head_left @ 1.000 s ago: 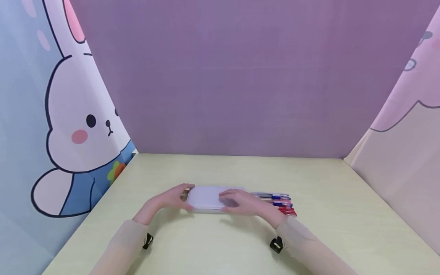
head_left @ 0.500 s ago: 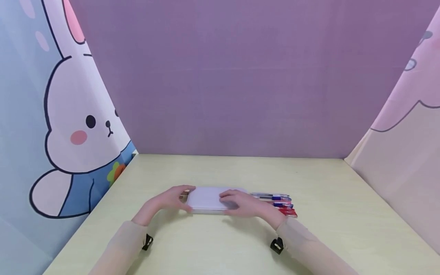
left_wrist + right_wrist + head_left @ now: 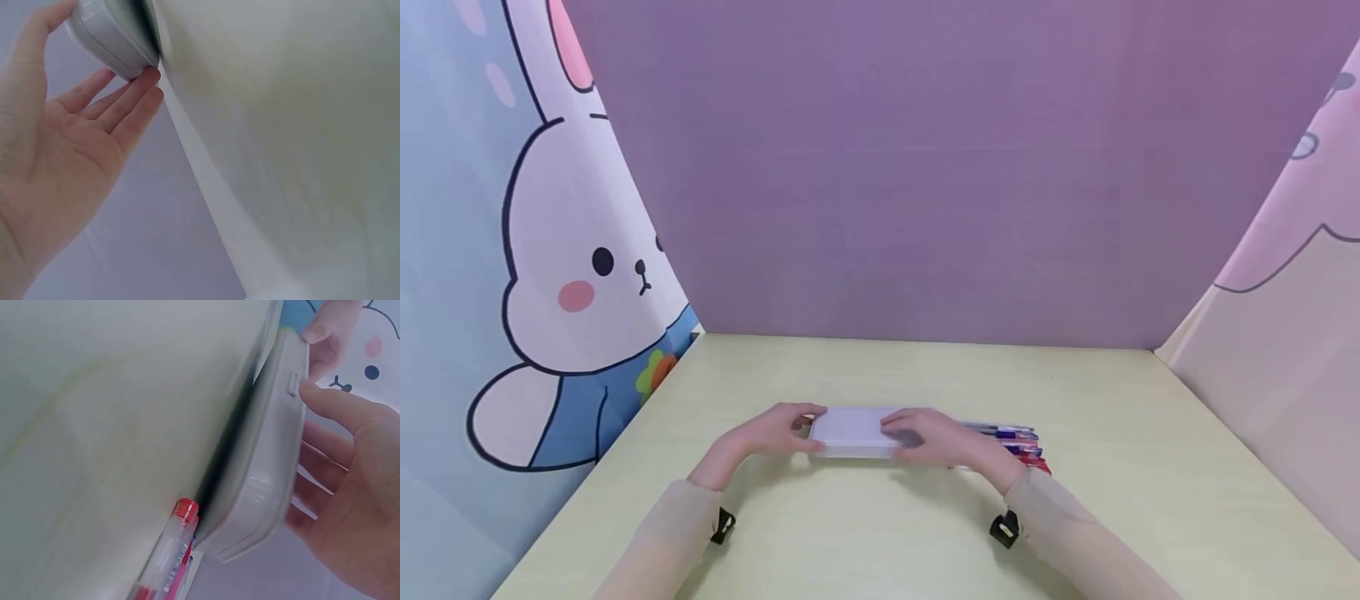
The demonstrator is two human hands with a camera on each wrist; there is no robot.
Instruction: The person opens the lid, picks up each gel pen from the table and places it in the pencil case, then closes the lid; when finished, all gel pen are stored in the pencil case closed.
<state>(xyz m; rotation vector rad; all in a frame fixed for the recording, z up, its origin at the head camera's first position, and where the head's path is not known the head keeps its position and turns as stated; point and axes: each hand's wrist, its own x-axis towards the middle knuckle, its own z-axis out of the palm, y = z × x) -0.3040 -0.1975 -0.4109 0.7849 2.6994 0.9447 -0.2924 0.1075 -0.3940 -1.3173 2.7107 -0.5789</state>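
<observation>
A white, flat pencil case (image 3: 850, 427) with rounded corners lies lengthwise between the two hands in the head view. My left hand (image 3: 775, 431) grips its left end, thumb on the near edge and fingers on the far one. My right hand (image 3: 938, 437) holds the right part, fingers over the top and thumb low on the near side. From the right wrist, the thumb sits beside a small latch (image 3: 293, 384) on the case wall, and a dark gap shows between case and table. The case's right end is hidden by my hand in the head view.
Several pens (image 3: 1018, 446) with blue, red and dark caps lie side by side right of the case, partly behind my right wrist. A clear red-ended pen (image 3: 164, 550) is close to the case corner. The pale table (image 3: 880, 533) meets a purple backdrop (image 3: 880, 208).
The near edge of the pencil case stands slightly higher in the head view than half a second ago. The right hand has risen a little, and a bit more pen shows beneath its wrist.
</observation>
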